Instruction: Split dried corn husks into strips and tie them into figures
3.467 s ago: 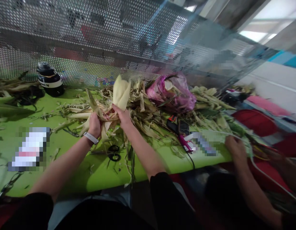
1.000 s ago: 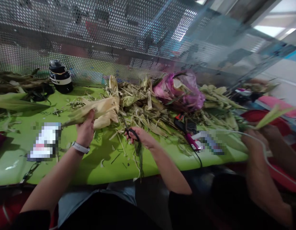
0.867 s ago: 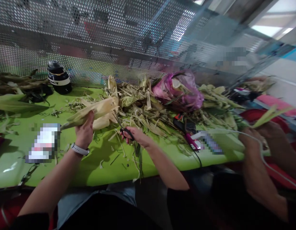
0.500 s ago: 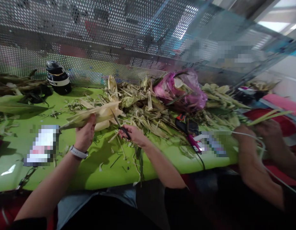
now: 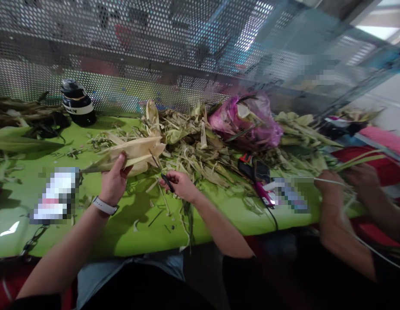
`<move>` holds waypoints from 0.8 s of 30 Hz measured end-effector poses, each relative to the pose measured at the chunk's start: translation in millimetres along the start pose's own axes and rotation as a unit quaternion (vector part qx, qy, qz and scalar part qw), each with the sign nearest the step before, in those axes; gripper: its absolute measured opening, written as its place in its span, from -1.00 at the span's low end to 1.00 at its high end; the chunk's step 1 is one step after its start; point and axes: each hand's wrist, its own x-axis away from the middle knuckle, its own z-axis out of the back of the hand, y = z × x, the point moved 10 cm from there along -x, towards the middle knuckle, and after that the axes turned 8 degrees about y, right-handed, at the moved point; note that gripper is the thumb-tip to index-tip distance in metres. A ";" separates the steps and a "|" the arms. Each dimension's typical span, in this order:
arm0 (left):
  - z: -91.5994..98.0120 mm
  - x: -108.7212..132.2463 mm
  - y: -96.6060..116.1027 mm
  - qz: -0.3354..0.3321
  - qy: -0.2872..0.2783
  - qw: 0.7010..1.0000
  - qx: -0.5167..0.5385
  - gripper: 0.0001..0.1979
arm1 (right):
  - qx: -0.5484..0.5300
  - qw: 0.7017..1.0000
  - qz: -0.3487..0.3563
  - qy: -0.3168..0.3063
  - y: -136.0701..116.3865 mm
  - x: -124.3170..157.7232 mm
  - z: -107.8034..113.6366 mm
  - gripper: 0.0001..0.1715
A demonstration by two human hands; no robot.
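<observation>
My left hand, with a white watch band on its wrist, is closed on a pale corn husk, thumb on top. The husk's wide, torn end points right and its narrow stem end points left. My right hand grips black-handled scissors. Their thin blades reach up and left to the husk's right end; whether they touch it I cannot tell. Beyond both hands lies a heap of dry husk scraps on the green tabletop.
A phone lies left of my left hand, and a black bottle stands behind. A pink plastic bag sits on the heap. At right are a second phone and another person's hands with green strips. A perforated metal panel rises behind.
The husk in my left hand has turned and its layers are spread wider, with my thumb now on top. My right hand with the scissors has barely shifted.
</observation>
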 end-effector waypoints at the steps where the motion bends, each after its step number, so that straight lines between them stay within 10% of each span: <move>1: -0.5 1.3 -0.6 0.002 0.000 1.000 -0.007 -0.74 | -0.007 1.000 -0.005 -0.006 0.2 -0.4 -1.2 -0.39; 24: 0.0 -0.9 -3.7 0.009 -0.007 0.999 -0.037 -0.71 | 0.012 1.000 0.017 0.007 8.8 -2.8 6.8 -0.43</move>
